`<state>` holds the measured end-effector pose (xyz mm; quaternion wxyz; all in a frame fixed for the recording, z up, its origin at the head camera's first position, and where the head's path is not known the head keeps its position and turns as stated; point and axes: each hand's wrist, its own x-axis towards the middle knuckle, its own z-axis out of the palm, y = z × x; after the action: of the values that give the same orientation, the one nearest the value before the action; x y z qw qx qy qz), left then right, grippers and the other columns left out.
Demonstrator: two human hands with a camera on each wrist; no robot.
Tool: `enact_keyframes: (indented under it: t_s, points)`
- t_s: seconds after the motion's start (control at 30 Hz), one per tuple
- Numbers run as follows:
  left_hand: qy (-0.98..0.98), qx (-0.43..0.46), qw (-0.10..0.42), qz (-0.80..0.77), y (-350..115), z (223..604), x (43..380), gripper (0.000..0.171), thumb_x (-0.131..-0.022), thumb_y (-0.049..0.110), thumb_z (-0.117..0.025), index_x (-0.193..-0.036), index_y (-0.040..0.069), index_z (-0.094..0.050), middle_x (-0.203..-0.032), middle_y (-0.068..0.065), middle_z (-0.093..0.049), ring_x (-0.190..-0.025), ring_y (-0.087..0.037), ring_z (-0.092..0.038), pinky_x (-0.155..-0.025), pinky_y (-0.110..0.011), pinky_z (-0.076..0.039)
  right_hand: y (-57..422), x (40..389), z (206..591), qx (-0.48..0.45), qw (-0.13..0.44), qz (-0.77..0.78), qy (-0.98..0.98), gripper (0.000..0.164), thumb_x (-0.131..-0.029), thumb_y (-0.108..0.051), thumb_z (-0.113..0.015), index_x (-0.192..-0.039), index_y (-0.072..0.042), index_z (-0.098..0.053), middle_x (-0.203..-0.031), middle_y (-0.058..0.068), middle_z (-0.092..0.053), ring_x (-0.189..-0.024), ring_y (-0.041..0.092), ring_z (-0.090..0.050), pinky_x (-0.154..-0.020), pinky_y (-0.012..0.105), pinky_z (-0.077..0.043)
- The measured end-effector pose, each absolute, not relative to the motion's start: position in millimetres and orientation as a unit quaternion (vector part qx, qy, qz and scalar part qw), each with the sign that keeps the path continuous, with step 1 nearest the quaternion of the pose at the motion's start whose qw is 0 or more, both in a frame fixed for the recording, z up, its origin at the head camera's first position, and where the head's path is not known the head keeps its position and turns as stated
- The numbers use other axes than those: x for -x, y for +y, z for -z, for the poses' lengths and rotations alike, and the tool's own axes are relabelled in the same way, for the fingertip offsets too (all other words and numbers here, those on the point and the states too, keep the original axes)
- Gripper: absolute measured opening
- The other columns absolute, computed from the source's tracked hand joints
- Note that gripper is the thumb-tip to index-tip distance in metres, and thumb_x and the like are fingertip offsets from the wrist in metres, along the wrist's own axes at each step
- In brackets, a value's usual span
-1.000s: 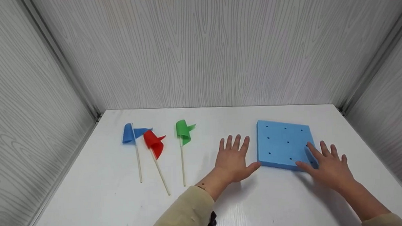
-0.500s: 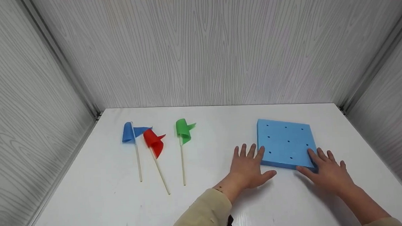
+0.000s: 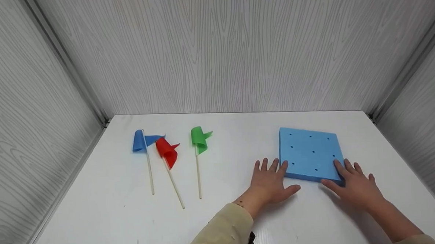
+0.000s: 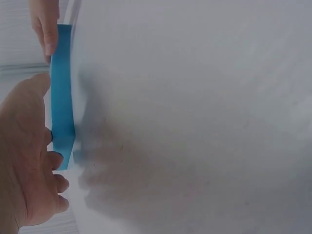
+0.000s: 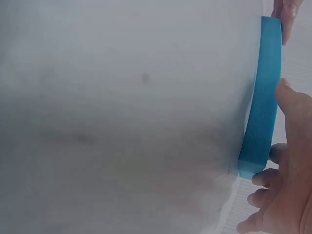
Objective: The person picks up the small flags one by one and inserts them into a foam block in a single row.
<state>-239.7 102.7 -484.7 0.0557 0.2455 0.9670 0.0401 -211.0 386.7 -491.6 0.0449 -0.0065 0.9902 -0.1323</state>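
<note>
Blue, square, flat slab [image 3: 304, 144] w/ small dark holes in its top face lies on the white tabletop [image 3: 96, 215], just ahead of & between both hands. L. hand [image 3: 271, 182]: released, fingers straight & spread; index fingertip at slab's near-left corner, though contact is hard to confirm from these angles. R. hand [image 3: 357, 186]: likewise released, fingers extended; thumb at slab's near edge, index at its right side. Well left of L. hand, lying flat: curled green flag [image 3: 198, 136] on thin pale stick (nearest), curled red flag [image 3: 165, 150], ditto, & curled blue flag [image 3: 139, 141], ditto (farthest).
</note>
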Motion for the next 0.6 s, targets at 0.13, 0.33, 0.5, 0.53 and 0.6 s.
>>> enact_keyframes:
  t_s: [0.13,0.33,0.5,0.53,0.6]
  points:
    - [0.967,-0.242,0.062,-0.053,100.9,480.8,238.4,0.086,-0.1,0.082,-0.03,-0.17,0.032,-0.025,-0.175,0.003,-0.025,-0.161,-0.028,-0.021,-0.129,-0.048,-0.015,385.9,211.6,491.1,0.006,0.049,0.133,0.99,0.114,-0.096,-0.08,-0.052,-0.164,0.006,-0.022,-0.163,0.044,-0.014,-0.15,0.066,-0.011,-0.107,0.089,-0.008]
    - [0.966,-0.243,0.068,-0.057,95.3,476.9,237.9,0.087,-0.1,0.081,-0.03,-0.17,0.029,-0.028,-0.175,0.003,-0.024,-0.161,-0.028,-0.02,-0.13,-0.048,-0.014,380.2,212.2,491.8,0.007,0.054,0.131,0.99,0.115,-0.095,-0.082,-0.051,-0.165,0.004,-0.022,-0.164,0.043,-0.014,-0.15,0.066,-0.011,-0.107,0.089,-0.008]
    - [0.967,-0.24,0.071,-0.056,85.7,477.1,239.4,0.085,-0.102,0.08,-0.028,-0.169,0.028,-0.028,-0.175,0.002,-0.024,-0.161,-0.028,-0.02,-0.13,-0.049,-0.014,369.7,212.0,491.0,0.017,0.046,0.13,0.99,0.113,-0.095,-0.08,-0.052,-0.165,0.004,-0.024,-0.164,0.042,-0.015,-0.15,0.065,-0.013,-0.107,0.089,-0.01]
    - [0.967,-0.239,0.071,-0.057,83.2,477.4,239.6,0.085,-0.102,0.079,-0.029,-0.169,0.028,-0.029,-0.175,0.002,-0.024,-0.161,-0.028,-0.02,-0.129,-0.049,-0.015,366.9,212.0,490.9,0.021,0.043,0.129,0.991,0.112,-0.096,-0.08,-0.052,-0.165,0.004,-0.024,-0.164,0.042,-0.016,-0.15,0.065,-0.014,-0.106,0.089,-0.01]
    - [0.967,-0.238,0.069,-0.058,77.7,478.0,239.9,0.085,-0.102,0.079,-0.029,-0.169,0.027,-0.029,-0.175,0.001,-0.025,-0.161,-0.029,-0.02,-0.129,-0.049,-0.015,361.1,212.6,491.2,0.026,0.039,0.126,0.991,0.112,-0.095,-0.081,-0.051,-0.165,0.004,-0.025,-0.164,0.042,-0.017,-0.15,0.064,-0.015,-0.107,0.089,-0.011]
